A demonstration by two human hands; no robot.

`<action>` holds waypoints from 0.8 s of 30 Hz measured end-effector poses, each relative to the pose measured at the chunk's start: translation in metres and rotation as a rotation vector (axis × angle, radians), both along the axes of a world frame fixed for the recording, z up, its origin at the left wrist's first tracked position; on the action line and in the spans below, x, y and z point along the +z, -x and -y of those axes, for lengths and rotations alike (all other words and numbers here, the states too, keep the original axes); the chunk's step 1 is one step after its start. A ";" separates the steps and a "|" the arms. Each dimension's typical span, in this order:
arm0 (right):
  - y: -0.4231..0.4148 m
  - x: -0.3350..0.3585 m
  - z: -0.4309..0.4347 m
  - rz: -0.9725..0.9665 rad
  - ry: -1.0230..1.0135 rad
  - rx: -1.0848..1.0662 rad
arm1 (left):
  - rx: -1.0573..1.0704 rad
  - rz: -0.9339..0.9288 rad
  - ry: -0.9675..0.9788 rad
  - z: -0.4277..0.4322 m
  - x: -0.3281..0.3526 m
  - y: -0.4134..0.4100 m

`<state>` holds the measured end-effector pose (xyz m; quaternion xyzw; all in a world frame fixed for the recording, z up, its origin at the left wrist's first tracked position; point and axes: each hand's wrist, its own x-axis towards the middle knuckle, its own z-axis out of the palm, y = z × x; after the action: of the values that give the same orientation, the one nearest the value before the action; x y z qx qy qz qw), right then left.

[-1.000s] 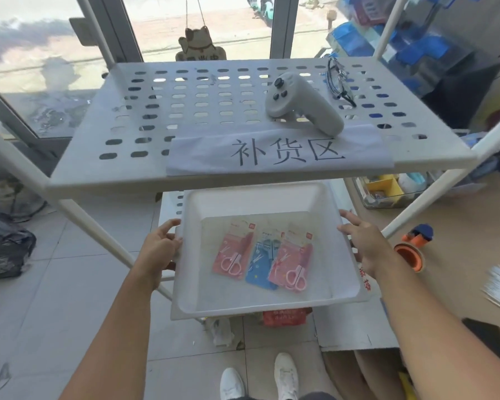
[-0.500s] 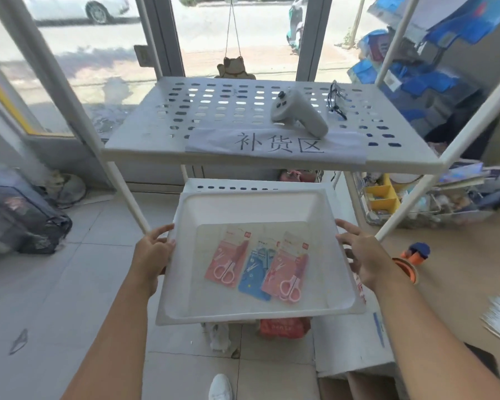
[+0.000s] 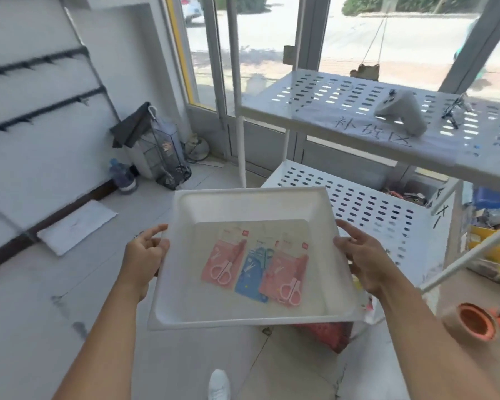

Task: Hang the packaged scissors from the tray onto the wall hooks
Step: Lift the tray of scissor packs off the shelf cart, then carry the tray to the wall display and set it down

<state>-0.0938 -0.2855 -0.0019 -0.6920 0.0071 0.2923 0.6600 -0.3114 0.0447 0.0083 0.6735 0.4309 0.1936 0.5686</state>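
Scissors in three flat packets, a pink one, a blue one and another pink one, are laid side by side and overlapping on the floor of a white tray. The tray is gripped at its left rim by the left hand and at its right rim by the right hand, fingers curled over the edges. Dark wall hooks are seen on the wall, well apart at the upper left. A perforated shelf stands to the right.

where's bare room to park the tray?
Lower perforated shelf, behind the tray, looks bare. Floor between the wall and the rack is open too. The upper shelf is free at its left end; right end holds a grey controller. Both hands grip the tray.
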 end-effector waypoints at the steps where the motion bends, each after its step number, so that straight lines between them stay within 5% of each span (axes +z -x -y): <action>1: 0.006 0.000 -0.012 -0.004 -0.006 0.030 | 0.036 -0.004 -0.013 -0.005 0.001 0.017; 12: 0.124 0.003 -0.205 0.026 -0.022 0.462 | 0.542 0.041 -0.073 -0.057 0.015 0.252; 24: 0.385 0.011 -0.423 0.027 -0.034 0.892 | 0.975 0.050 -0.096 -0.117 0.020 0.556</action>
<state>-0.4786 0.1377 0.0091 -0.6204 -0.3054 0.5392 0.4808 -0.8675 0.1618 0.0281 0.4139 0.6729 0.4729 0.3904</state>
